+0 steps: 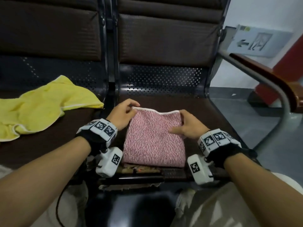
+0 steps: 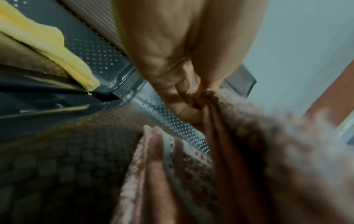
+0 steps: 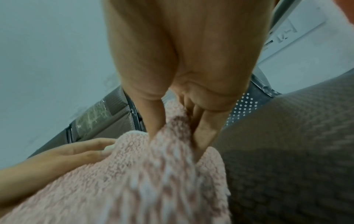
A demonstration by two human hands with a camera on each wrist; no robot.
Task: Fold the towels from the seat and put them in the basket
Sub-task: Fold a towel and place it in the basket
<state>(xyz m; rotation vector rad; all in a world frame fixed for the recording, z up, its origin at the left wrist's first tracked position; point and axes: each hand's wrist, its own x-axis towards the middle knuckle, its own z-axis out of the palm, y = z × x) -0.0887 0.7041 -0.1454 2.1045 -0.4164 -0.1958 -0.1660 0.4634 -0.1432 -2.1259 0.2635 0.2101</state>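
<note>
A pink towel with a white hem lies folded on the right seat in front of me. My left hand pinches its far left corner, and the left wrist view shows the fingers curled on the pink towel edge. My right hand pinches the far right corner, thumb on top; close up, the fingers and thumb clamp the pink towel. A crumpled yellow towel lies on the left seat, also in the left wrist view as the yellow towel. No basket is in view.
Dark padded backrests rise behind both seats, with perforated metal below them. A curved metal armrest stands to the right of the seat. Grey floor and a wall sign lie beyond it. My knees are at the bottom.
</note>
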